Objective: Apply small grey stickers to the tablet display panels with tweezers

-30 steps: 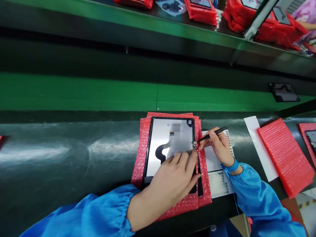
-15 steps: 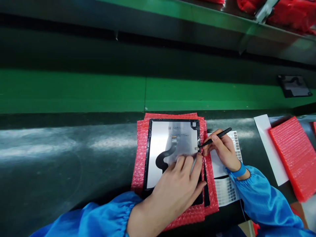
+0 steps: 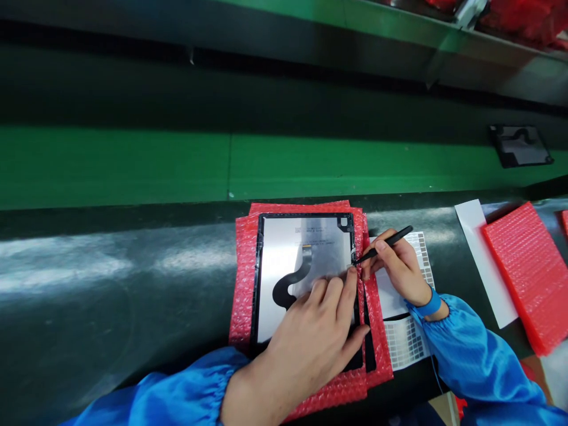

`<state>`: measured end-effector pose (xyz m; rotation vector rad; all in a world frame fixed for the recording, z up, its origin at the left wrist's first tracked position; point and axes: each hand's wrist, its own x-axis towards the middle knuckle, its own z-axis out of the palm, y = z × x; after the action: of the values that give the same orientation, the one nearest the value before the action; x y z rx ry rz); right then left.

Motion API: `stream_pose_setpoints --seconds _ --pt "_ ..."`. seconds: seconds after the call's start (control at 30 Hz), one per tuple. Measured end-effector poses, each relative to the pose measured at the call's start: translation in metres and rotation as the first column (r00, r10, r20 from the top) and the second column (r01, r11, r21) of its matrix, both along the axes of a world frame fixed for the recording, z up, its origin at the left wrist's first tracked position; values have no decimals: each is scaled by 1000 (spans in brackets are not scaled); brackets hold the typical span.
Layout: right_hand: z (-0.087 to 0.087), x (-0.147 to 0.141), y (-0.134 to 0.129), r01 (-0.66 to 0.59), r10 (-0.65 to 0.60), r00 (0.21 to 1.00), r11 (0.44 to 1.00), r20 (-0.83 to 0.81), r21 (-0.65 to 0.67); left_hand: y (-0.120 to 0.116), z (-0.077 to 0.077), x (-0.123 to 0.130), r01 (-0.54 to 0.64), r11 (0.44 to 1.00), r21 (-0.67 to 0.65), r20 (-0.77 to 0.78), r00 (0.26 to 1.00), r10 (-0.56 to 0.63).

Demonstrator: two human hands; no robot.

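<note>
A tablet screen panel (image 3: 279,248) lies back side up, with a silvery plate, a black frame and a curved black flex cable (image 3: 284,290). Beneath it are sheets of red bubble wrap (image 3: 242,284). My left hand (image 3: 310,331) rests across the panel's lower right with fingers stretched out, the index fingertip pressing at the right edge. In a pen-like grip, my right hand (image 3: 399,266) is closed on black tweezers (image 3: 390,239). Their tip touches the panel's right edge, just above my left index fingertip. What lies under that fingertip is hidden.
White sticker sheets (image 3: 406,343) with small grey squares lie under and beside my right hand. Farther right are a white sheet (image 3: 483,260) and a red bubble-wrap package (image 3: 526,272). Another screen panel (image 3: 521,145) sits on the green ledge (image 3: 133,165). Above runs a shelf with red packages.
My left index fingertip has moved up the right edge, covering the small light tab seen there before. The tweezers' tip stays at that spot. The whole view has shifted slightly.
</note>
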<state>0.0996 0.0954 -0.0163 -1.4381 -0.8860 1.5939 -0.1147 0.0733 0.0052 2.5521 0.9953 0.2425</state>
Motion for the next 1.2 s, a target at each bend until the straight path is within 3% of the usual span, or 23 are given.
stream_pose_setpoints --seconds 0.17,0.3,0.4,0.57,0.67,0.77,0.9,1.03,1.2 --pt "1 4 4 55 -56 998 998 16 12 3 -1 1 10 1000 -4 -1 1000 -10" --pt "20 29 0 97 -105 990 992 93 84 4 -5 -1 -9 1000 -19 40 999 10" --pt "37 58 -26 96 -115 974 990 195 102 7 -7 -4 -23 999 -38 41 999 25" --pt "52 92 -100 36 -30 952 999 304 -14 8 4 3 -66 997 41 -34 997 68" --pt "58 99 -137 3 21 929 998 369 -64 -14 17 13 1 991 134 10 1000 -2" --pt "60 101 -159 -7 44 905 996 424 -89 -51 25 25 200 973 114 105 972 -212" --pt "53 99 -173 -5 39 882 997 469 -74 -94 17 38 321 946 53 69 944 -324" --pt "46 100 -179 -15 29 879 999 477 -32 -107 5 44 329 943 51 -6 944 -330" --pt "46 103 -180 -77 81 857 997 509 -29 -106 2 43 339 937 84 0 940 -340"
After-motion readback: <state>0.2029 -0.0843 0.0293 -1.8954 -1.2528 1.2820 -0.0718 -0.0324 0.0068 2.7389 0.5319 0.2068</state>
